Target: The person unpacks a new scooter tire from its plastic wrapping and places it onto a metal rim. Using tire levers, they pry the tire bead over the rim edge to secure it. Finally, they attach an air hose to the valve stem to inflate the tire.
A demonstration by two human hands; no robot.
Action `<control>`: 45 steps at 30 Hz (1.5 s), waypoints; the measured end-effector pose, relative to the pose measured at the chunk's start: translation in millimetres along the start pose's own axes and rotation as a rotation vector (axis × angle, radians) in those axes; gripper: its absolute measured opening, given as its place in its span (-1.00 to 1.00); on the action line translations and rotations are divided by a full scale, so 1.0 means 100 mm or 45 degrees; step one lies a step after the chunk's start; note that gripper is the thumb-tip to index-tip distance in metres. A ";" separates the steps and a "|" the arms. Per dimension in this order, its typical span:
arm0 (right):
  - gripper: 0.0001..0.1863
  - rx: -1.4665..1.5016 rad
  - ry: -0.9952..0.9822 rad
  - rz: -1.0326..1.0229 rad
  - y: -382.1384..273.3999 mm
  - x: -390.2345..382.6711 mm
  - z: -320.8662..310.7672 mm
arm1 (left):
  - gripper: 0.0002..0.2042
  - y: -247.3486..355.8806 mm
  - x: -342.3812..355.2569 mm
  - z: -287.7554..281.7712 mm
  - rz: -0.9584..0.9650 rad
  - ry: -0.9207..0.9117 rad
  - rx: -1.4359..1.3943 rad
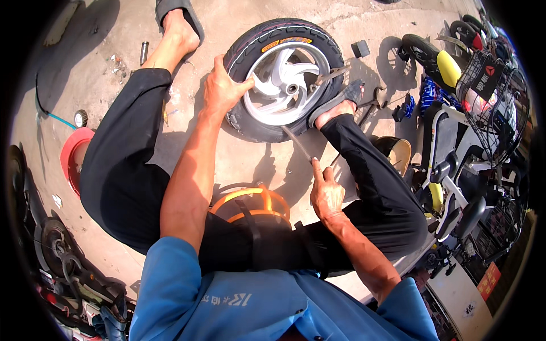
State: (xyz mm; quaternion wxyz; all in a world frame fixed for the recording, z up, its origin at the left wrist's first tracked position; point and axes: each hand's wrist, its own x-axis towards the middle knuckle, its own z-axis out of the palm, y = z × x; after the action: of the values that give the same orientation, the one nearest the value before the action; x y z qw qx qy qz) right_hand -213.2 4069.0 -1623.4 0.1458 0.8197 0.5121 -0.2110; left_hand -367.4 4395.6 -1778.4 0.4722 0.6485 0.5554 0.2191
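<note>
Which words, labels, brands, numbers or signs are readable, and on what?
Printed wording isn't copied here; locations only.
Blue cloth shirt: white print.
Black rubber tyre: orange-yellow label, too small.
Black wire basket: black plate, white characters.
Red rectangular sign: too small to read.

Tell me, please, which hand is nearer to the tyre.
Left. The left hand is on the left side of the tyre; the right hand is apart from it, nearer the body, holding a metal lever.
</note>
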 end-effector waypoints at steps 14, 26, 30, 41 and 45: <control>-0.32 0.790 -0.502 0.315 0.10 0.19 1.14 | -0.37 -0.72 0.37 0.00 -0.492 -0.153 -0.512; -0.39 0.876 -0.711 0.319 0.20 0.32 1.16 | -0.50 -0.65 0.60 -0.13 -0.838 -0.454 -0.622; -0.41 0.830 -0.743 0.363 0.24 0.33 1.16 | -0.06 -0.29 1.20 -0.13 -0.429 -0.432 -0.094; -0.26 0.685 -0.858 0.270 0.25 0.34 1.24 | -0.29 0.08 2.25 0.48 -0.496 -0.967 -0.042; -0.24 0.682 -0.818 0.252 0.29 0.34 1.34 | -0.34 0.05 2.22 0.53 -0.447 -0.908 -0.040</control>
State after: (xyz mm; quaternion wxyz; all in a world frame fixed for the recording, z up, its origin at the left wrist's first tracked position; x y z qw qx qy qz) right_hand -200.4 4022.3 -1756.2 0.0994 0.7663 0.2867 -0.5663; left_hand -258.3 4581.9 -1851.2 0.6756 0.5717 0.4557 -0.0955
